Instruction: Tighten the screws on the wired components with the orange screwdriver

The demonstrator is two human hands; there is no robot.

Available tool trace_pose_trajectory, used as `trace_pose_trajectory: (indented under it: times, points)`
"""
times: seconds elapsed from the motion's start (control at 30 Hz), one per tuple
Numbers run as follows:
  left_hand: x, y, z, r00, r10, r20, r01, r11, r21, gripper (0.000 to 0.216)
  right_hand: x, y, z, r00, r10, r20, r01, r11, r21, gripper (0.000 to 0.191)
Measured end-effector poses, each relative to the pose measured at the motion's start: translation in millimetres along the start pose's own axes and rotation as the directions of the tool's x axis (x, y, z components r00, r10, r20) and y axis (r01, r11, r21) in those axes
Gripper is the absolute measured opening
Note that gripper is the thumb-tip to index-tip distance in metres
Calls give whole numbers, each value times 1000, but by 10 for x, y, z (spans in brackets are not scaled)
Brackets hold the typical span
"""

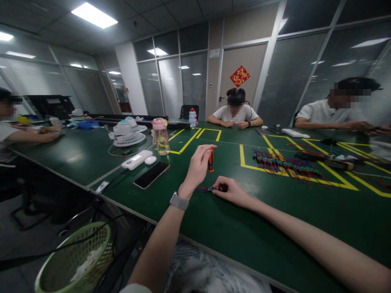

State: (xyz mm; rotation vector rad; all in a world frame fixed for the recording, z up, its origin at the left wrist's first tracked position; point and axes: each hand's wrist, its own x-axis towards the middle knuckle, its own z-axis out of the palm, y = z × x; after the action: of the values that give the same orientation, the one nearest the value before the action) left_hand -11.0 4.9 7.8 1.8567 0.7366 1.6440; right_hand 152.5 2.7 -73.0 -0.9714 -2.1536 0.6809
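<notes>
My left hand [198,165] is closed on the orange and black handle of a screwdriver [211,162], palm and fingers along its side. The screwdriver stands nearly upright, its thin shaft pointing down at a small green piece with red and blue wires [205,189] on the table. My right hand [232,190] rests on the tabletop and pinches that wired piece between thumb and fingers, close to the screwdriver's tip. Fingertips hide most of the piece, so whether the tip touches it I cannot tell. Something dark shows under my right fingers.
A phone [152,175], white power bank [138,160], drink bottle [161,137] and small white fan [128,132] stand left on the green table [171,211]. Bundled wired pieces [284,162] lie right, by pliers-like tools. Several people sit around. A green basket [76,260] is below left.
</notes>
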Motion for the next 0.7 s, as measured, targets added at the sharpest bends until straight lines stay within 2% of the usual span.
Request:
trace_pose_trajectory:
  times: [0.13, 0.23, 0.37, 0.43, 0.53, 0.57, 0.63, 0.7]
  points:
    - [4, 2, 3, 980, -87, 180, 138, 947, -291, 31, 0, -23, -11, 1000, 0, 6, 0, 1000, -2, 7]
    - [-3, 2, 6, 987, -98, 128, 124, 968, -218, 25, -1, -43, -21, 1000, -3, 10, 3, 1000, 1, 7]
    - [-20, 0, 19, 1000, 4, 8, -4, 1000, 17, 22, -4, -54, -23, 1000, 8, 13, -8, 1000, 0, 8]
    - [-25, 10, 25, 998, 9, 61, -6, 999, -44, 28, -2, -48, -18, 1000, 11, 13, -11, 1000, 0, 8]
    - [-26, 33, 32, 972, -42, 230, 100, 965, -243, 32, 4, -30, -8, 1000, 8, 10, -8, 1000, 3, 7]
    - [-26, 39, 34, 965, -59, 254, 129, 955, -267, 32, 6, -25, -6, 1000, 6, 9, -6, 1000, 4, 7]
    - [-26, 46, 39, 974, -67, 216, 118, 965, -233, 28, 7, -18, -4, 1000, 5, 10, -5, 1000, 4, 8]
    - [-27, 48, 42, 992, -26, 124, 44, 989, -140, 21, 7, -18, -5, 1000, 7, 10, -7, 1000, -1, 8]
